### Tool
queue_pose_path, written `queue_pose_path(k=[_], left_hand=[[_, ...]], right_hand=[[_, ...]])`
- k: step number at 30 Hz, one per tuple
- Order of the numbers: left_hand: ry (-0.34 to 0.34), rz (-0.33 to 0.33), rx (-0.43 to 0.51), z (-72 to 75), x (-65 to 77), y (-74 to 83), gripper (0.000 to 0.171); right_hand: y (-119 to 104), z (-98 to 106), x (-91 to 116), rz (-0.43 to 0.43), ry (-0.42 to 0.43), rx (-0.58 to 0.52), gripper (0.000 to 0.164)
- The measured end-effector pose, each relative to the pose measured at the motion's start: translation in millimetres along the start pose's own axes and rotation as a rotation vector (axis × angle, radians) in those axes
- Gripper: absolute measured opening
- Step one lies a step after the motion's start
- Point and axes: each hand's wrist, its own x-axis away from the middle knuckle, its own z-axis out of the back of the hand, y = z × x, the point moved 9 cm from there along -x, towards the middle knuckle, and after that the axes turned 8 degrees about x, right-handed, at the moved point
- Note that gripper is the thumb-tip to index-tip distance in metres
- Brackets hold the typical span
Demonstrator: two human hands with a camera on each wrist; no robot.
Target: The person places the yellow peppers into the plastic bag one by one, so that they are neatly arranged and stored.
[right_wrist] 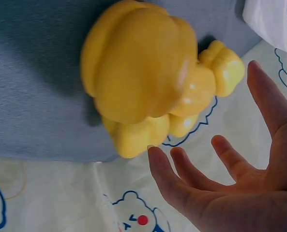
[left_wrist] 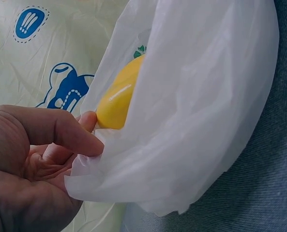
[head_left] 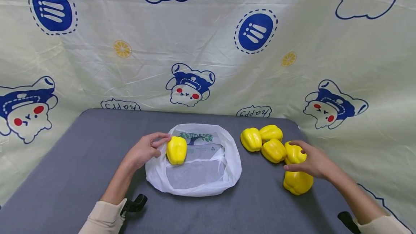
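A white plastic bag (head_left: 234, 169) stands with its mouth spread wide. One yellow bell pepper (head_left: 176, 150) shows at the left inside of its mouth. My left hand (head_left: 146, 149) pinches the bag's left rim beside this pepper; in the left wrist view the plastic folds at the thumb and fingers (left_wrist: 92, 145). To the right, my right hand (head_left: 312, 160) hovers with thumb and fingers spread over the nearest yellow bell peppers (head_left: 298, 183). In the right wrist view its fingers (right_wrist: 165, 174) hold nothing, and a large pepper (right_wrist: 138, 63) is close by.
Several more yellow peppers (head_left: 274, 151) cluster right of the bag on the grey cloth-covered table (head_left: 260, 205). A pale printed curtain (head_left: 208, 46) hangs behind the table's back edge and along its right side. Dark wrist straps (head_left: 134, 204) sit at both cuffs.
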Motion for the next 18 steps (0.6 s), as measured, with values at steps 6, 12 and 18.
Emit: queue_pose_path(k=[6, 12, 18], left_hand=[[-0.001, 0.004, -0.009, 1.3, -0.6, 0.1, 0.065], [0.002, 0.0, -0.029, 2.5, 1.6, 0.6, 0.065], [0.001, -0.006, -0.028, 0.1, 0.1, 1.3, 0.064]], right_hand=[[14, -11, 1, -0.037, -0.075, 0.003, 0.104], [20, -22, 3, -0.061, -0.128, -0.001, 0.105], [28, -32, 6, -0.08, -0.162, 0.01, 0.106]])
